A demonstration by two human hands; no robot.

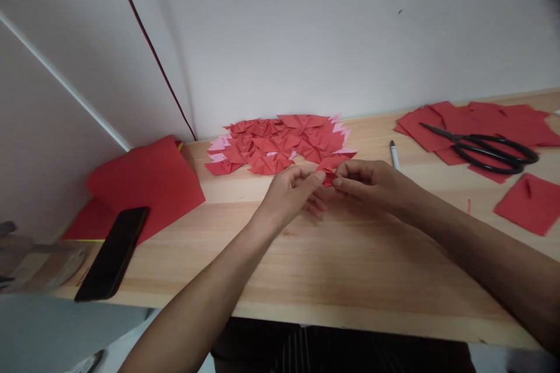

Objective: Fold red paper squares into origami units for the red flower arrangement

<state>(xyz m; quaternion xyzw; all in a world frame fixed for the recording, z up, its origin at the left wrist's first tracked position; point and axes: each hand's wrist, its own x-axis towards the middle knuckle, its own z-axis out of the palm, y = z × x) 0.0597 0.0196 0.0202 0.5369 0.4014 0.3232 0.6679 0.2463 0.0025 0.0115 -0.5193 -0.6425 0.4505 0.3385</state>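
Both my hands meet over the middle of the wooden table (pixel 306 268). My left hand (pixel 292 192) and my right hand (pixel 371 183) each pinch a small folded red paper piece (pixel 329 177) between their fingertips. Just behind them lies a pile of several folded red and pink paper pieces (pixel 280 143), spread against the white wall.
Black scissors (pixel 485 148) rest on red paper squares (pixel 481 122) at the right. A single red square (pixel 529 204) lies nearer. A white pen (pixel 394 155) sits beside my right hand. Large red sheets (pixel 144 183) and a black phone (pixel 112 253) lie at the left edge.
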